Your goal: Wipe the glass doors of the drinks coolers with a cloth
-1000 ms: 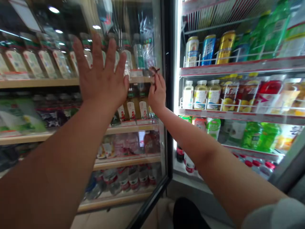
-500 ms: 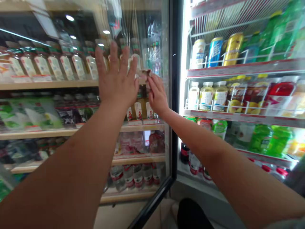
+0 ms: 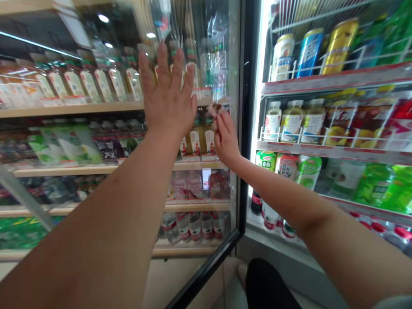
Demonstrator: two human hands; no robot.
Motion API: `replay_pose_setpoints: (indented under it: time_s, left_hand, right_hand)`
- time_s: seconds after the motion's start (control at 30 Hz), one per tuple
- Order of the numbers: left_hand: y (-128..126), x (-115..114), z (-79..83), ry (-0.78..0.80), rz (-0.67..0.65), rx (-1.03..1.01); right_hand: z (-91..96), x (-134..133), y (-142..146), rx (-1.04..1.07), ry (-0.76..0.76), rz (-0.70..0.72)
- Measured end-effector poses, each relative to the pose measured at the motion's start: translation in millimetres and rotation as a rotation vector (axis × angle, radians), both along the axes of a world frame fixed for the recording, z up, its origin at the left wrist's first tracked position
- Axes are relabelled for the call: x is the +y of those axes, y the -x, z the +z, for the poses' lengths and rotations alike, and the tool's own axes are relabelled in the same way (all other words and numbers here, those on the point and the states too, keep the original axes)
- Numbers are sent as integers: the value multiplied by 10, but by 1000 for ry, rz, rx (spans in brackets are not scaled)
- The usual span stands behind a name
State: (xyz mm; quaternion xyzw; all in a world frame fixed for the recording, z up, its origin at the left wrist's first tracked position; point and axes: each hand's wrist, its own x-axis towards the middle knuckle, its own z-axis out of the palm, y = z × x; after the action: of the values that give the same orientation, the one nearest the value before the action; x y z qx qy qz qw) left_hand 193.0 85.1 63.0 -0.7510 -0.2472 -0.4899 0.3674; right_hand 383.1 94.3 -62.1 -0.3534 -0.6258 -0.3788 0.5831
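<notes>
My left hand lies flat with its fingers spread against the glass door of a drinks cooler. To its right and slightly lower, my right hand has its fingers closed on a small crumpled cloth, pale with a dark patch, pressed to the same glass. Most of the cloth is hidden behind the fingers. The door stands swung open, and its black frame runs upright just right of my right hand.
Inside the open cooler on the right, a wire-fronted shelf holds cans, with bottled drinks below. Through the glass show shelves of juice bottles and water bottles. The door's lower edge slants over the tiled floor near my dark-clad leg.
The view has turned, shifting the scene rightward in the picture. My right hand with the cloth has slid slightly down and toward the door frame; my left hand stays spread on the glass.
</notes>
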Motion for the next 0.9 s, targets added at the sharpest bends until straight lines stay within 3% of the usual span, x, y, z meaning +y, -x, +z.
replay_pose_setpoints:
  time_s: [0.07, 0.17, 0.23, 0.37, 0.53, 0.7, 0.8, 0.9]
  left_hand:
    - [-3, -34, 0, 12, 23, 1]
    - [-1, -111, -2, 57, 49, 14]
    - [3, -158, -5, 74, 33, 15]
    - [6, -195, -12, 63, 8, 14]
    - [-7, -229, 2, 91, 25, 24]
    - [13, -342, -4, 158, 52, 37]
    - [50, -375, -43, 152, -43, 25]
    - [72, -368, -80, 164, -167, -17]
  right_hand:
    - [-94, -38, 1, -138, 35, 39]
    - [-77, 17, -41, 62, -11, -11]
    - [28, 103, -48, 185, -64, -58]
    - [347, 257, 18, 56, -63, -48]
    - [793, 358, 97, 307, -129, -91]
    - [1150, 336, 164, 15, -191, -111]
    - [1263, 309, 153, 140, -193, -174]
    - [1161, 261, 205, 126, -178, -177]
